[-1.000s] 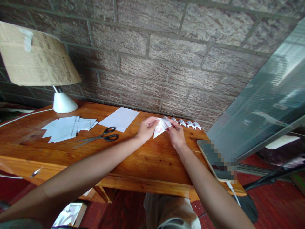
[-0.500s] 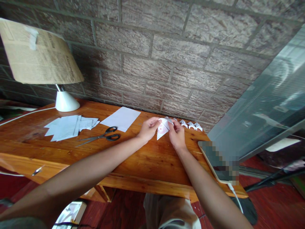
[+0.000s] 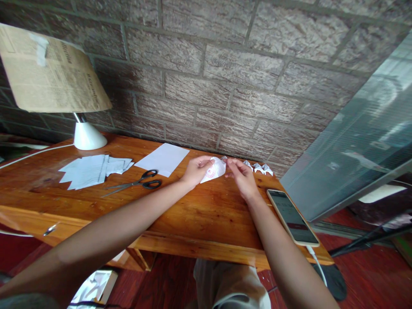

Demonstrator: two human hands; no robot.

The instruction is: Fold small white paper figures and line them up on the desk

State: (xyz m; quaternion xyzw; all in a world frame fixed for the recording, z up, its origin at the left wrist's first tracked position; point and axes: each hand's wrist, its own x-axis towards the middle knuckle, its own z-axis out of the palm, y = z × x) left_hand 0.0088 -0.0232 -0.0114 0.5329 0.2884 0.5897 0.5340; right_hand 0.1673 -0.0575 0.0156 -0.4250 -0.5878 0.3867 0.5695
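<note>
A small folded piece of white paper (image 3: 213, 170) with a round red print is held above the wooden table. My left hand (image 3: 195, 171) pinches its left side between thumb and fingers. My right hand (image 3: 242, 175) is at the paper's right edge, with thumb and fingertips drawn together on it. Behind my hands, small folded white paper shapes (image 3: 258, 168) stand in a row near the wall, partly hidden by my right hand. Black-handled scissors (image 3: 141, 182) lie on the table left of my left hand, blades slightly apart.
A white sheet (image 3: 162, 159) lies behind the scissors, and a loose stack of paper pieces (image 3: 90, 171) lies further left. A lamp (image 3: 89, 136) stands at the back left. At the right edge is a phone (image 3: 293, 218) with a white cable. A brick wall (image 3: 212, 98) borders the table (image 3: 206, 219).
My hands have moved apart a little, the left one shifting left with the paper. The paper is turned and looks more rounded, with its red print further left.
</note>
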